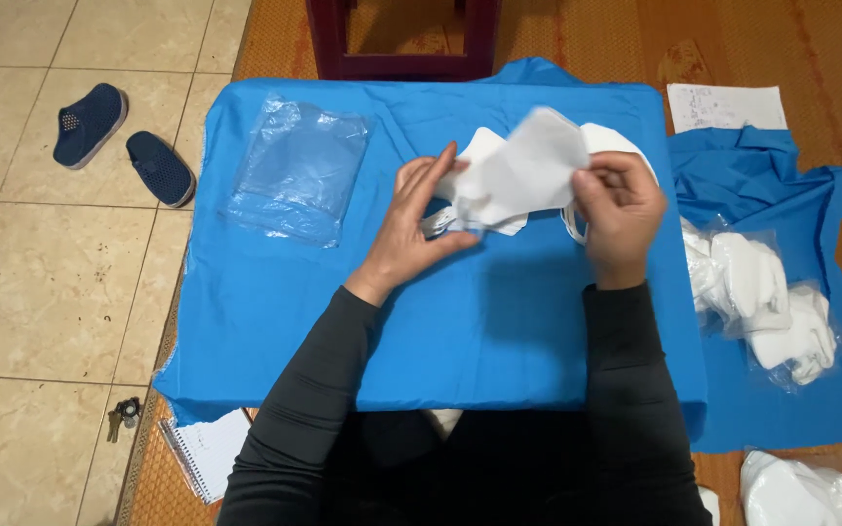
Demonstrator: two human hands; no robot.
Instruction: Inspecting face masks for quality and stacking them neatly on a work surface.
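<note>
Both hands are gripping a white face mask [528, 170] above the blue cloth [440, 321], left hand [411, 229] pinching its lower-left edge, right hand [621, 209] clasping its right side

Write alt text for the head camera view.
Two hands, left hand and right hand, hold a white face mask above a blue cloth-covered table. Empty clear plastic bags lie to the left, bagged white masks to the right, and dark blue shoes sit on the tiled floor.
</note>
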